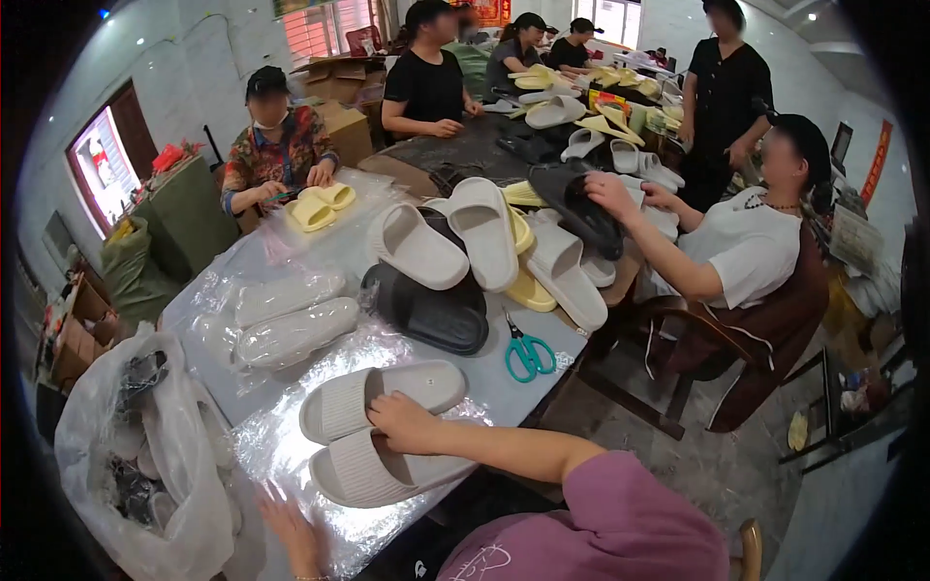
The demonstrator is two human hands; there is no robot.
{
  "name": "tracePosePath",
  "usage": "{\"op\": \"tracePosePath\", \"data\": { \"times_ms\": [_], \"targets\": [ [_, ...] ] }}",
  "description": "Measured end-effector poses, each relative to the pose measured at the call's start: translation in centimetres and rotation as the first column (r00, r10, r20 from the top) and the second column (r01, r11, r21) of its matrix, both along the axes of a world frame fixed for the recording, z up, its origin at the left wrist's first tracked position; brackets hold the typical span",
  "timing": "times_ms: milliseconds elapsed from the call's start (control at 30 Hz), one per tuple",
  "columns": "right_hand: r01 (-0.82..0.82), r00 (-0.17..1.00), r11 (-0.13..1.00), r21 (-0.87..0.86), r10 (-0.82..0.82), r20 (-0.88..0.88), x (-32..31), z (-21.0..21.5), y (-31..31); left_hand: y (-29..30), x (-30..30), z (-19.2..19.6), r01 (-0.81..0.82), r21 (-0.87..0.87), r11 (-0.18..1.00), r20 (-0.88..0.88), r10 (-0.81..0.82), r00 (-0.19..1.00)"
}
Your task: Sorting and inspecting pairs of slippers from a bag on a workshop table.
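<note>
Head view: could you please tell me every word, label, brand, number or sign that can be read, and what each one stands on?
None can be read with certainty.
Upper grey slipper by the right hand: a tiny mark on the insole, too small to read.
Red wall strip at right: marks too blurred to read.
Red poster at the back: too blurred.
Purple shirt: white line print, no words discernible.
</note>
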State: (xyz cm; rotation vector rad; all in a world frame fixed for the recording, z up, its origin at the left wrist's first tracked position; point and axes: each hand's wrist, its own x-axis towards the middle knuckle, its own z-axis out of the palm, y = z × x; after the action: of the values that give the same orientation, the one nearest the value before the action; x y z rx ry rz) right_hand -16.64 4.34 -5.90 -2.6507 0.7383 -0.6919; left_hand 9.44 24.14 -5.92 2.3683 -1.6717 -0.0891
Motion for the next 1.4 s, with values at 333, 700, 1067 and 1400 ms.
{"op": "tracePosePath", "data": {
  "times_ms": [333,700,1067,1400],
  "targets": [
    [0.021,0.999,1.000,0.023,-0.022,0.026,-0.7,0.9,-0.1,0.9,-5.8,2.7,0.044,0.111,0.993,-0.026,-0.041,0.999],
    [-0.189,0.980,0.982,-0.014,0.190,0.056,5.4,-1.1,-1.8,2.5,-3.8,2.0,-0.031,0.050,0.998,-0.137,0.037,0.990],
    [-0.198,0.980,0.976,0.086,0.195,0.040,5.3,-0.1,-1.2,-1.9,14.8,9.5,-0.318,-0.302,0.898,0.463,0.430,0.775],
    [-0.128,0.992,0.992,-0.015,0.128,0.001,4.0,0.6,-1.5,-0.8,30.3,10.2,-0.747,-0.020,0.664,0.035,0.748,0.663]
  ]
}}
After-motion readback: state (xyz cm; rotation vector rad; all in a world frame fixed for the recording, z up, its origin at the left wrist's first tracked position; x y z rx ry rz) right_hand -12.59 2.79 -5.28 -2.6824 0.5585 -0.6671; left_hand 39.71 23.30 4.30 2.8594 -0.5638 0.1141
